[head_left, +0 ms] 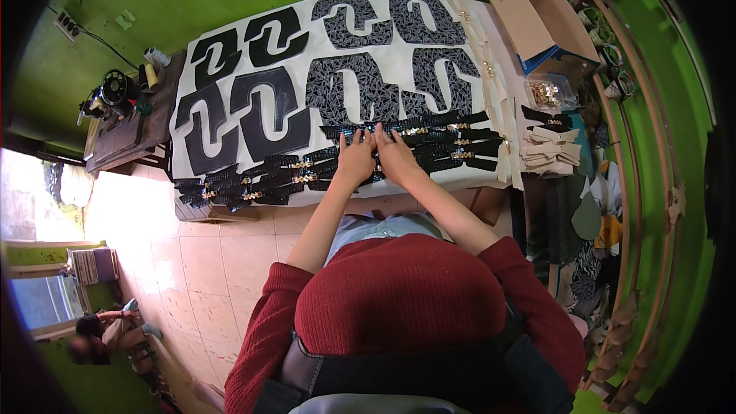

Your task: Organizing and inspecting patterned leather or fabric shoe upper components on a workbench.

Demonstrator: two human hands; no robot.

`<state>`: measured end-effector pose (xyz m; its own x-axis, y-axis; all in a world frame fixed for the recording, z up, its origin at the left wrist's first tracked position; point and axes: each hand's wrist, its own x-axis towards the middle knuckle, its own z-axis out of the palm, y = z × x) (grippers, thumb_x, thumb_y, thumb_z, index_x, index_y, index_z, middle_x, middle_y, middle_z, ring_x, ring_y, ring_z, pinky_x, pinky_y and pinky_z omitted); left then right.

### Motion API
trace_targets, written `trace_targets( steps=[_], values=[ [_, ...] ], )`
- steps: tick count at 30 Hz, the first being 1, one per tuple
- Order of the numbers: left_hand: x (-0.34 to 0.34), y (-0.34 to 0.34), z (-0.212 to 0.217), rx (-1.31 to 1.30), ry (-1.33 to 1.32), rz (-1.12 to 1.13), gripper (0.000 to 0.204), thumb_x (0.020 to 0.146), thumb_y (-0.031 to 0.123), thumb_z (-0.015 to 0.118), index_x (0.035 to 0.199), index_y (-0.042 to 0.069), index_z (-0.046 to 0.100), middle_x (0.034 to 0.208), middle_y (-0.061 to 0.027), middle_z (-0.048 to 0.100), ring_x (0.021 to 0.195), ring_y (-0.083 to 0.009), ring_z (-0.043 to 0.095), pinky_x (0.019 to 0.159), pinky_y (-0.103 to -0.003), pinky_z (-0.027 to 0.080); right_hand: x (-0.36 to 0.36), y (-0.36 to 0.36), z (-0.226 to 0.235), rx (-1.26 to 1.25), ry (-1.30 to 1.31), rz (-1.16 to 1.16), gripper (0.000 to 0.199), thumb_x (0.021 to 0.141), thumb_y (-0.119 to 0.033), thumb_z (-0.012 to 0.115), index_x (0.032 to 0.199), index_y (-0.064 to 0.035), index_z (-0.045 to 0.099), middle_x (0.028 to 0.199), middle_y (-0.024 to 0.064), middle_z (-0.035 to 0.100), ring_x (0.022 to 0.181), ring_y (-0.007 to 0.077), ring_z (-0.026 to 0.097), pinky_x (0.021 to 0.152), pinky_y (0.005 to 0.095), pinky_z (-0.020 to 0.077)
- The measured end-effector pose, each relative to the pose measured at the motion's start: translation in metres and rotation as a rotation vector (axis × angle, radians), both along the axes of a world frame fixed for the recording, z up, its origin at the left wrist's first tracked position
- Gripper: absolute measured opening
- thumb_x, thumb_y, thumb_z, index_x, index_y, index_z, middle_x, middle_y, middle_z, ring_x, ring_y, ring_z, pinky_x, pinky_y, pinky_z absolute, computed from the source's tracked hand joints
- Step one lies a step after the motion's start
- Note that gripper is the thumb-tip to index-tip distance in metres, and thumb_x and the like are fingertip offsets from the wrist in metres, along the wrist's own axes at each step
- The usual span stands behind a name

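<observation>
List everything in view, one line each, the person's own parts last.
Work table: one, white top, centre.
Curved cut pieces: about a dozen, black plain at left, black patterned at right, on the table.
Straps with gold ornaments: many, black, along the table's near edge.
Cardboard box: one, brown, open, upper right.
Tan cut pieces: a stack, right of the table.
Sewing machine: one, black, left.
Wooden rack: one, far right.
Left hand: resting on the straps.
Right hand: beside it, on the straps.
</observation>
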<state>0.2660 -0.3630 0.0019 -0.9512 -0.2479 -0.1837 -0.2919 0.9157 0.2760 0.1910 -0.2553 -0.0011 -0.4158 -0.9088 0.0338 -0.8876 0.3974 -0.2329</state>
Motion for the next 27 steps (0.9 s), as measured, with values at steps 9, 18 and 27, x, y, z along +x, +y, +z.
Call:
trace_targets(
  steps=[9, 18, 27],
  values=[
    [0.000, -0.003, 0.001, 0.033, -0.045, 0.005, 0.064, 0.071, 0.003, 0.047, 0.134, 0.012, 0.037, 0.138, -0.0093, 0.036, 0.129, -0.0258, 0.031, 0.104, -0.058, 0.014, -0.006, -0.005, 0.015, 0.003, -0.125, -0.059, 0.076, 0.067, 0.004, 0.052, 0.130, 0.0150, 0.012, 0.096, 0.0229, 0.060, 0.086, 0.0373, 0.059, 0.102, 0.0426, 0.0311],
    [-0.001, -0.013, -0.006, 0.247, 0.029, 0.082, 0.054, 0.074, 0.003, 0.042, 0.127, 0.012, 0.045, 0.137, -0.0116, 0.038, 0.129, -0.0313, 0.031, 0.101, -0.064, 0.010, -0.023, -0.010, 0.011, 0.094, -0.298, -0.123, 0.075, 0.070, 0.001, 0.056, 0.132, 0.0129, 0.015, 0.115, 0.0187, 0.055, 0.106, 0.0336, 0.052, 0.102, 0.0412, 0.0320],
    [0.010, -0.002, -0.019, 0.078, 0.190, 0.205, 0.053, 0.076, 0.006, 0.043, 0.127, -0.003, 0.037, 0.138, -0.0211, 0.032, 0.131, -0.0340, 0.023, 0.100, -0.066, 0.006, 0.001, 0.007, -0.006, -0.093, -0.108, -0.095, 0.076, 0.067, 0.006, 0.052, 0.133, 0.0127, 0.014, 0.126, 0.0281, 0.041, 0.118, 0.0322, 0.044, 0.103, 0.0409, 0.0291]
  ],
)
